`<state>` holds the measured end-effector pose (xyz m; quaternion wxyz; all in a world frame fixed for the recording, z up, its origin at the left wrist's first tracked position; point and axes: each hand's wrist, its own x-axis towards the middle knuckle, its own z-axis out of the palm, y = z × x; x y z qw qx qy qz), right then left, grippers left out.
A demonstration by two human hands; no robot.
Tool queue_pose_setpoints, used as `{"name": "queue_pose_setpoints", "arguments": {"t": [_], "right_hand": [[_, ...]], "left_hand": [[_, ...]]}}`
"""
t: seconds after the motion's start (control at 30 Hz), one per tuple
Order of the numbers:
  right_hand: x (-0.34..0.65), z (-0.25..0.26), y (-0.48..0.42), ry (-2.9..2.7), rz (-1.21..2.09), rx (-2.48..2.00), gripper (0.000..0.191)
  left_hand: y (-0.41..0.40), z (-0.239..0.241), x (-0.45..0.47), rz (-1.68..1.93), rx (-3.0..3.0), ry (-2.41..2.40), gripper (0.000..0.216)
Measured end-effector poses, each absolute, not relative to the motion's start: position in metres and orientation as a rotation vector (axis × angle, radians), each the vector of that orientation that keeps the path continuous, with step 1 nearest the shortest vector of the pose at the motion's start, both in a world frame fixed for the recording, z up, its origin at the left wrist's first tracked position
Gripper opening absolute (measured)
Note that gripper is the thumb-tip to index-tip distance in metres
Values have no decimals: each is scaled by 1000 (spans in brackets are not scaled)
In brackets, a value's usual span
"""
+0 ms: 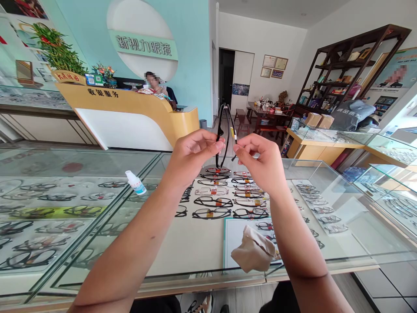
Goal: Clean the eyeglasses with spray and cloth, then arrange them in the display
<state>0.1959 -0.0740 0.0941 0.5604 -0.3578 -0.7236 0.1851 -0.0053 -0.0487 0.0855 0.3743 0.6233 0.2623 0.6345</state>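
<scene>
The black glasses [222,124] are being held up between both grips. The left hand [192,156] and right hand [260,161] are being pinched shut on them. Below the grips, a tan cloth [254,250] is lying on the glass counter [352,243].

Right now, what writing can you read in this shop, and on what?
"新视力眼镜": wall sign.
"收银服务": yellow counter, on its front.
Too small or blurred to read: tag on the held glasses, framed certificates, bottle label.
</scene>
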Motion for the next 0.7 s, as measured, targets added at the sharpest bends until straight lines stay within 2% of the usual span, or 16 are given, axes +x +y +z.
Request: {"name": "queue_pose_setpoints", "arguments": {"t": [0.27,0.53,0.7], "right_hand": [[210,91,-70,-1589,314,-968,16],[230,96,-66,-1470,-11,-967,19],[223,96,-68,-1454,-21,-945,18]], "left_hand": [[-37,84,-15,1579,1570,734,47],[-32,87,-30,1481,1755,810,40],[-31,86,-29,1480,1696,792,44]]}}
